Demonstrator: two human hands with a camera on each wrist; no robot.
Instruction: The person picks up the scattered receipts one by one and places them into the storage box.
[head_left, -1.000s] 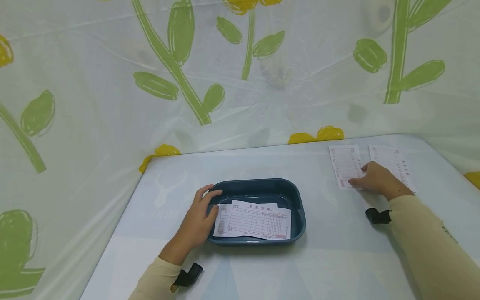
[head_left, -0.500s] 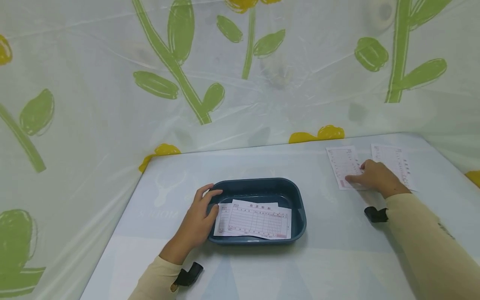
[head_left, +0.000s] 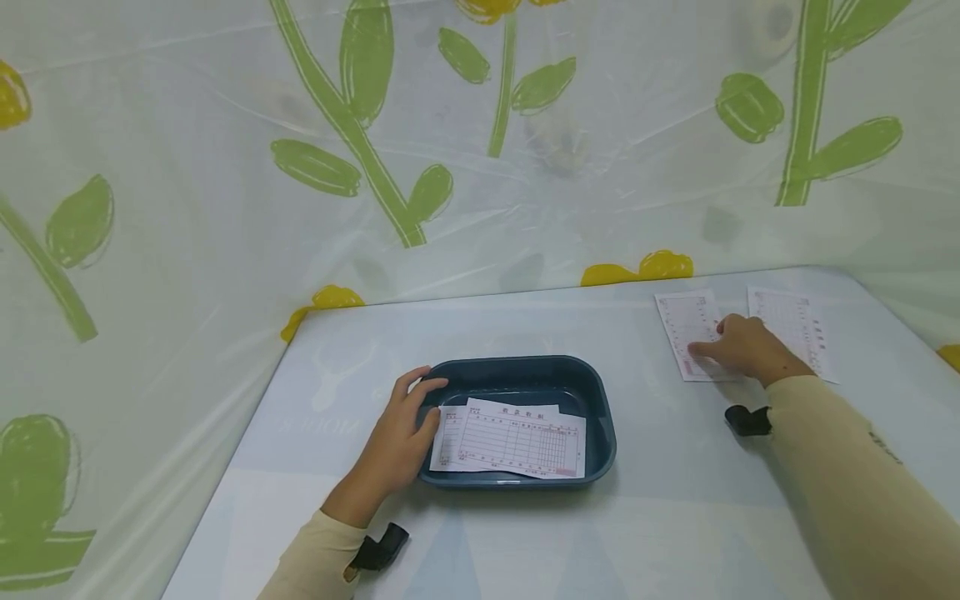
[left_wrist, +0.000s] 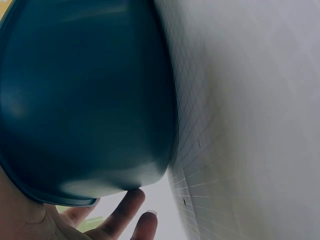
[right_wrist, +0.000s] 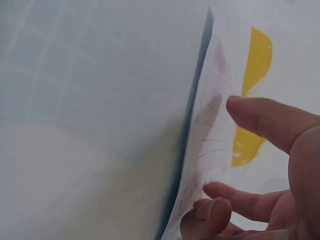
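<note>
In the head view my left hand [head_left: 393, 437] holds the left end of a dark blue plastic tray [head_left: 517, 367], its thumb over the rim. The left wrist view has fingertips [left_wrist: 134, 196] against the tray's outer wall [left_wrist: 95, 105]. Two printed receipt slips [head_left: 517, 442] lie overlapping in the tray. At the far right my right hand [head_left: 750, 346] is over a printed receipt slip [head_left: 686, 321], thumb and index finger spread apart. In the right wrist view fingers touch this slip [right_wrist: 210, 125], whose edge stands slightly off the table.
Another receipt slip [head_left: 787, 321] lies right of the right hand, partly covered by it. The pale table [head_left: 480, 542] ends at the back against a hanging sheet [head_left: 187, 208] printed with green leaves and yellow flowers. Black wrist devices [head_left: 382, 546] sit on both sleeves.
The slip under my right hand has slid a little left, away from the other slip, and the right hand has shifted slightly left with it. The left hand and tray keep their places.
</note>
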